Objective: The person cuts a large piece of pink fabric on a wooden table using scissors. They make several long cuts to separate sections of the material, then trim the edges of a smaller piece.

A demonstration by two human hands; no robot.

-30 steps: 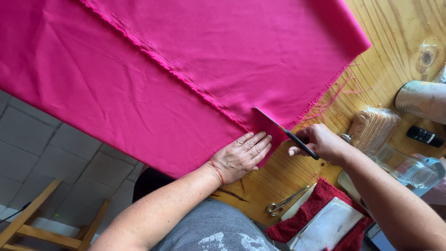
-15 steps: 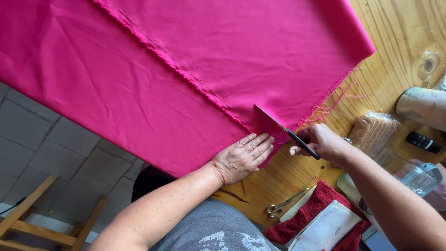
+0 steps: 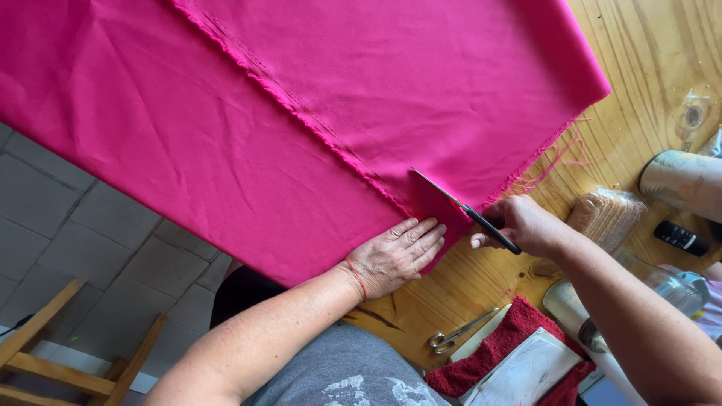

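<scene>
While the left hand (image 3: 397,256) lies flat and open, palm down, pressing on the near edge of a large sheet of bright pink woven cloth (image 3: 316,113), the right hand (image 3: 526,225) is clenched around the black handles of a pair of long-bladed scissors (image 3: 462,209), whose steel blades point away from the person and into the cloth just beyond the left fingertips. A thin red band circles the left wrist. That pink cloth is spread over most of the pale wooden worktop (image 3: 647,68); a frayed seam line runs across it slantwise, loose pink threads hang from its right edge, and its left part droops over the worktop's side above a grey tiled floor (image 3: 98,240). Near the person's body, on the bare wood, lies a second, smaller pair of all-metal scissors (image 3: 455,337), just beside a folded dark red towel (image 3: 511,349) with a white paper packet (image 3: 526,372) on top. Past the right hand sits a clear bag of tan biscuits (image 3: 605,214), and further right a small black remote control (image 3: 681,238). A wooden chair frame (image 3: 68,353) stands on the floor at lower left.
</scene>
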